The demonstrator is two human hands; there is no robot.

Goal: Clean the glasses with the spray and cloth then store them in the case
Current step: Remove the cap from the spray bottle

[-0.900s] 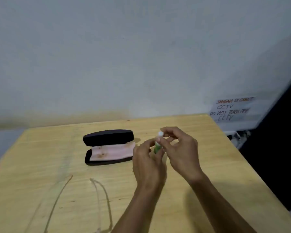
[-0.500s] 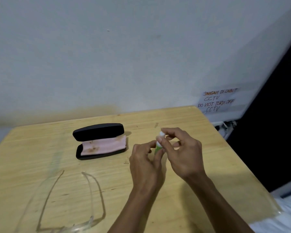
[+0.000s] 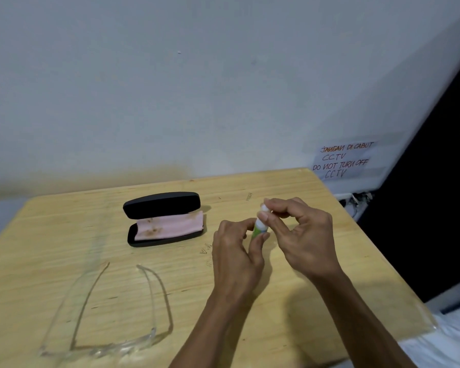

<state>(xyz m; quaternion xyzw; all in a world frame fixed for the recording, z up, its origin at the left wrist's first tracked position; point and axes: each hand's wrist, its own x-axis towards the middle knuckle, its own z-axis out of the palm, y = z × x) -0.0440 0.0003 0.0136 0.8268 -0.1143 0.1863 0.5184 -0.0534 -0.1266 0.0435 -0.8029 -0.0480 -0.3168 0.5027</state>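
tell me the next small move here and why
Probably pull the cap off: the left hand grips the spray bottle while the right hand pinches its white top, and the glasses lie untouched on the table.

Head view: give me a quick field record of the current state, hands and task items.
left hand: grips the lower body of the spray bottle
right hand: fingertips pinch the bottle's white top
spray bottle: small, green and white, upright, held above the table
glasses: clear frame, arms unfolded, lying on the table at near left, untouched
case: black, open, at the back of the table
cloth: pink, stained, lying inside the case
stage: spraying not yet begun
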